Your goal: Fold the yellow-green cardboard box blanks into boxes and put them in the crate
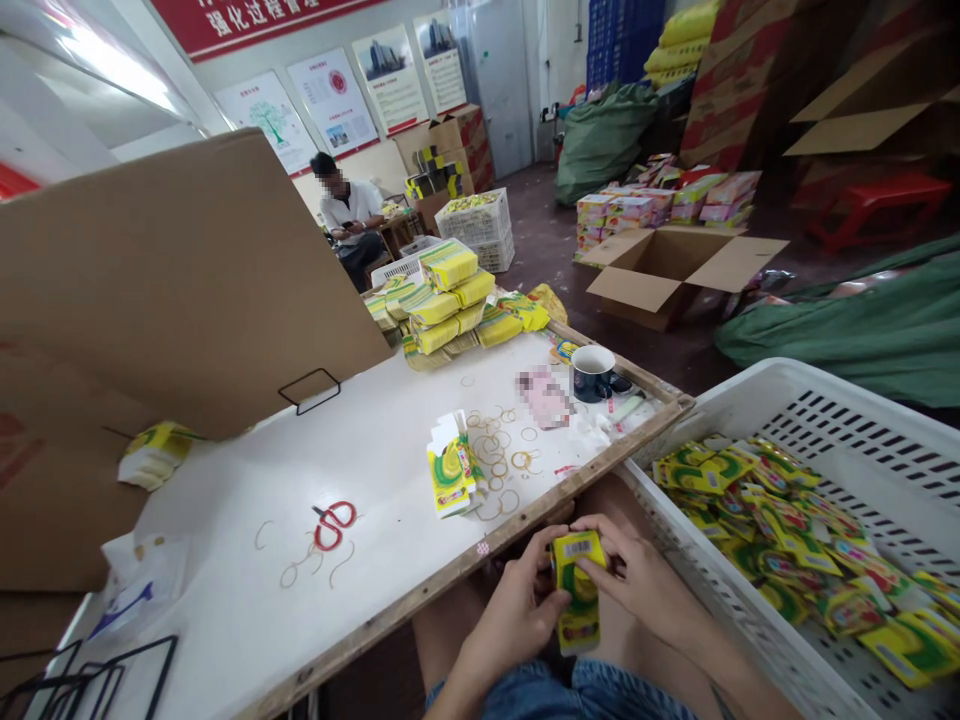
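Above my lap, in front of the table edge, a small yellow and green carton [580, 595] is held upright between both hands. My left hand [525, 595] grips its left side, thumb across the front. My right hand [622, 560] closes on its upper right, the thumb near the barcode end. Just beyond, on the white table, lies a small stack of flat printed cartons [454, 470]. Loose rubber bands [495, 450] are scattered to the right of that stack. Beside my right arm, a white plastic basket [757, 385] holds many finished-looking cartons [787, 530].
Red-handled scissors [334, 525] lie on the table's left part. Bundled cartons [446, 300] are piled at the far end, near a dark mug [592, 373]. A large cardboard sheet [187, 270] stands along the left. An open box [660, 275] sits on the floor; a person [351, 210] sits beyond.
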`<state>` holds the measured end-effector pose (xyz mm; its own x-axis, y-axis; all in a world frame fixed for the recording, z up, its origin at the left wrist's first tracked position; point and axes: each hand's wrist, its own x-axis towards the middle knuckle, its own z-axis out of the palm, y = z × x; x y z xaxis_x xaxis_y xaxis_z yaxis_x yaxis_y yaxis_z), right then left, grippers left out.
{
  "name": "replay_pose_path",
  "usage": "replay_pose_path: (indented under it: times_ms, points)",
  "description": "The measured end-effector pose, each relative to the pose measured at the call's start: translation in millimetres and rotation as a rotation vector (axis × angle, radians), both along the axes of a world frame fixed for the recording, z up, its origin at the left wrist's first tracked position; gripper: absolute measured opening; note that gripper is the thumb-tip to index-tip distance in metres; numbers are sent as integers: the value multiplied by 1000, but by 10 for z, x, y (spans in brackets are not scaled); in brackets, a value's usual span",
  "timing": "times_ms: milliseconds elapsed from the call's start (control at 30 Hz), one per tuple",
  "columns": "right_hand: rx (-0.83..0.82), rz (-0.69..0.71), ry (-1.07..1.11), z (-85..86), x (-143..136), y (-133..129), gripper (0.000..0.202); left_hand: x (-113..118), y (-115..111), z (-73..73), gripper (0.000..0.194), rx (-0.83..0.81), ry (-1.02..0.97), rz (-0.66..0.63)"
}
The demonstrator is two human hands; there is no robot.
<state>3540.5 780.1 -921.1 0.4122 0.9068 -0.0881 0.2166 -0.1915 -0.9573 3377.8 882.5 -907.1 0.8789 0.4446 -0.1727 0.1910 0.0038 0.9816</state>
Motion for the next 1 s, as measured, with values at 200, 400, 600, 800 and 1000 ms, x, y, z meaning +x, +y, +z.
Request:
replay_pose_path:
  times_ms: [200, 400, 600, 800, 1000]
  points:
    - [-18, 2, -86, -65, -16, 4, 39, 3, -4, -33, 67, 25, 32, -1]
    - [3, -28, -175, -114, -56, 29, 36, 28, 17, -16, 64, -19, 1, 54]
    - [182, -90, -87, -70, -21, -20, 32, 44, 65, 18, 61, -128, -88, 61]
    - [279, -226, 72, 30, -74, -89, 27, 151, -85, 171, 56, -35, -136, -5]
    - [423, -815, -505, 284, 398, -288, 24, -128, 312, 329, 56, 747, 2, 271]
